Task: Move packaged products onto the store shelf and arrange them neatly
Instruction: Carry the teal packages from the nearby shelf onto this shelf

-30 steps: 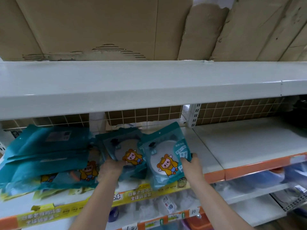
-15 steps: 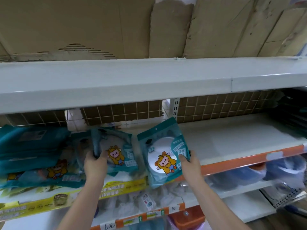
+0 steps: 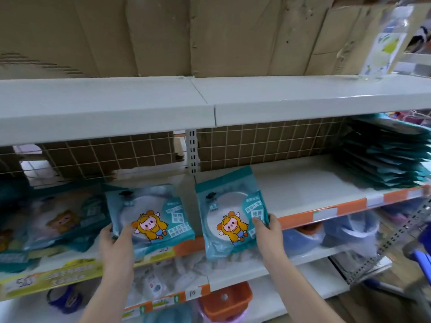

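My right hand point(image 3: 268, 231) pinches the teal plastic packet w/ cartoon print point(image 3: 231, 210), upright, just left of the bare white shelf point(image 3: 303, 183); left hand point(image 3: 116, 238) grips a similar packet point(image 3: 149, 213).

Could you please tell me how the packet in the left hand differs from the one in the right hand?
The left packet tilts and is gripped at its lower left by the left hand; the right packet stands straighter, held at its right edge by the right hand. Both show the same yellow cartoon.

White shelf point(image 3: 291, 183), teal packets point(image 3: 382, 157)
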